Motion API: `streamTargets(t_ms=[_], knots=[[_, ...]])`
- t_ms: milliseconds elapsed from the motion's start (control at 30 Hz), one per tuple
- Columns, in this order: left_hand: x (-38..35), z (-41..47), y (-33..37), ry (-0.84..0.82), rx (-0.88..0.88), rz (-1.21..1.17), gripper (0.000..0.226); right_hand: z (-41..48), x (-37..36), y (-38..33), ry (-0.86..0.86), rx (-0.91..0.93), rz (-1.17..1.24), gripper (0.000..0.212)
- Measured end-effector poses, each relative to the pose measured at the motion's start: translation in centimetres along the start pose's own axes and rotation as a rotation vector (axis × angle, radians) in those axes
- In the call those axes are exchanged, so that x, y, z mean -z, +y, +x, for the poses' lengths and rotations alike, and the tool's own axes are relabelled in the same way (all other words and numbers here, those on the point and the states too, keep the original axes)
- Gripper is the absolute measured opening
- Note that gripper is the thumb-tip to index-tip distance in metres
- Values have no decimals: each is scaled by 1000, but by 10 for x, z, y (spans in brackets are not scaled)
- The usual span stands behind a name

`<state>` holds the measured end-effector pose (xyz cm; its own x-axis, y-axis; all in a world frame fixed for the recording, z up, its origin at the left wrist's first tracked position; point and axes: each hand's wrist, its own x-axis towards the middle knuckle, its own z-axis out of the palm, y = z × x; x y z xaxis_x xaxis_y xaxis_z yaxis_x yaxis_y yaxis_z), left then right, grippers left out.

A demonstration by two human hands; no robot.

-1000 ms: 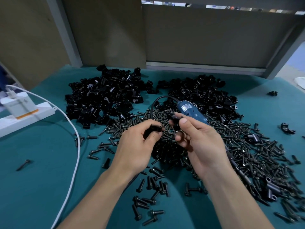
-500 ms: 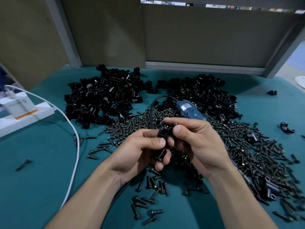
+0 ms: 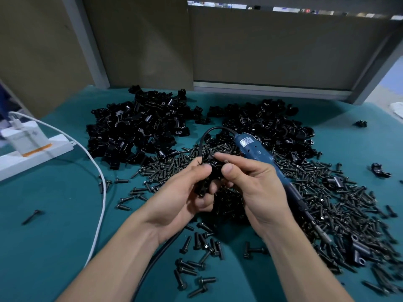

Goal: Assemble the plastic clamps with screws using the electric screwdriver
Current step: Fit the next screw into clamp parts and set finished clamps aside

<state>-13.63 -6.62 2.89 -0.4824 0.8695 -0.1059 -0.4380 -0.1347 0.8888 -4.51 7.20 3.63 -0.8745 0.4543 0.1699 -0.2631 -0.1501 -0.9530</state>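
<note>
Step in hand: fitting parts by hand, ahead of driving. Both hands are meeting over the middle of the surface (image 3: pixel 54 236), above the heap of screws (image 3: pixel 327 203).

The left hand (image 3: pixel 185 192) is gripping a black clamp (image 3: pixel 209 173), with its fingers (image 3: pixel 202 170) curled round the body. The right hand (image 3: pixel 255 186) is pinching the clamp's upper end between thumb and forefinger. A small dark piece is showing at the forefinger tip, possibly a screw going in, but it is too small to be sure.

The clamp is being held clear of the surface. Its long axis is running roughly from far to near, with the far end raised. Most of it is hidden by the fingers, so the hole's facing cannot be told.

The screwdriver (image 3: pixel 255 149) is lying untouched on the screws, just beyond the right hand. Its long axis is running diagonally, with the corded blue end far-left and the bit end pointing near-right.

Judgement: the next move is calling for the screw to be seated straight in its hole. Then the right hand needs to let go, take up the screwdriver and turn its bit towards the screw head, while the left is steadying the clamp.

Loose clamp pieces (image 3: pixel 139 131) are heaped at the back. A power strip (image 3: pixel 32 149) and a white cable (image 3: pixel 102 192) are lying at the left.
</note>
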Motion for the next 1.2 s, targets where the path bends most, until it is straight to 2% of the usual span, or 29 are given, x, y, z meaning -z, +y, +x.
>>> streamTargets(t_ms=[100,233,533,600,667,733,800,900,1067,1200], knots=[[-1,1,-4,83,-41,43,37,2,-4,5,49,0,-16,21],[-4,3,-7,204,-146,171,35,1,-10,11,108,-18,-20,21],[2,7,-14,271,-216,476,35,-5,-16,19,187,15,-66,24],[2,7,-17,326,-204,527,50,-4,-17,19,202,23,-79,22],[2,5,-19,370,-183,605,74,-4,-17,19,208,47,-84,22],[2,4,-19,383,-192,651,83,-3,-17,19,203,67,-83,22],[2,3,-18,368,-254,688,74,-2,-16,20,179,61,-54,21],[0,1,-15,334,-304,767,47,-1,-15,22,154,48,-11,19],[2,4,-16,315,-323,700,45,-1,-15,22,131,55,3,21],[3,6,-16,373,-376,719,42,0,-14,22,159,37,-6,19]])
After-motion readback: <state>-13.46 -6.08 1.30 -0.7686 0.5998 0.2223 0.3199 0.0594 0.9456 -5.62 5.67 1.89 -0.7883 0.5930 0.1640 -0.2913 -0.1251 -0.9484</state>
